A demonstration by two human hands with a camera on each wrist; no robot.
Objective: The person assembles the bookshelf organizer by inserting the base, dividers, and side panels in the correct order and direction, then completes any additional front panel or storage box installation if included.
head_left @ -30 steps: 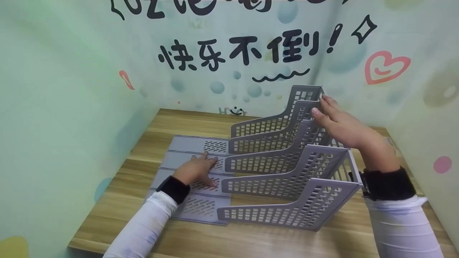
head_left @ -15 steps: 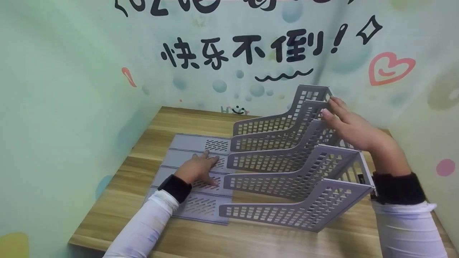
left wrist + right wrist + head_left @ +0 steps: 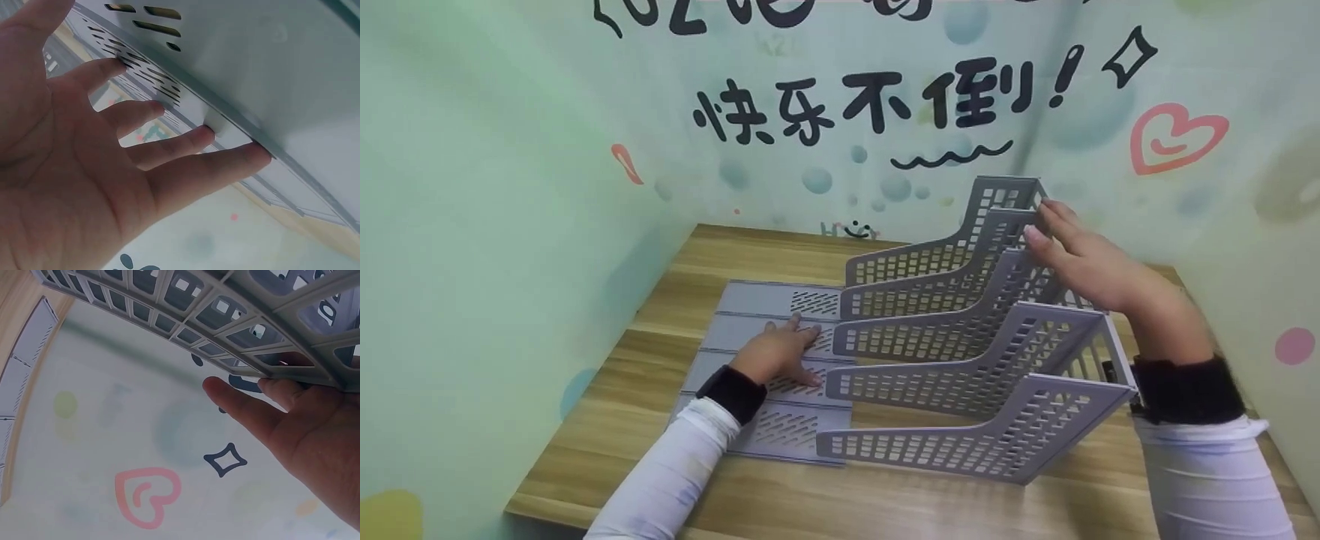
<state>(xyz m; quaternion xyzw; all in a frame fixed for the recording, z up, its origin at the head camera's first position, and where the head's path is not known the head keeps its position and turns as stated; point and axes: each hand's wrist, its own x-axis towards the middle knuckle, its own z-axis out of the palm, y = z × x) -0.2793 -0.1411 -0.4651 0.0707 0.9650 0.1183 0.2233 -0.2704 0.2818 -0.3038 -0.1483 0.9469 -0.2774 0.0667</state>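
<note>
A grey plastic file rack with several perforated, L-shaped dividers stands on the wooden table. Flat grey panels, joined in strips with slotted patches, lie along its left side. My left hand rests on these panels, fingers spread, and the left wrist view has its fingertips against the grey surface. High at the rack's right end, my right hand touches the back with extended fingers. From below, the right wrist view catches that hand beside the rack's open grid; some of its fingers are hidden there.
The wooden table runs under the rack and panels. A pale printed cloth with black characters and a pink heart hangs behind and around the table on both sides.
The upper right part of the rack has shifted slightly right along with my right hand, then a little back left. My left hand stays on the panels.
</note>
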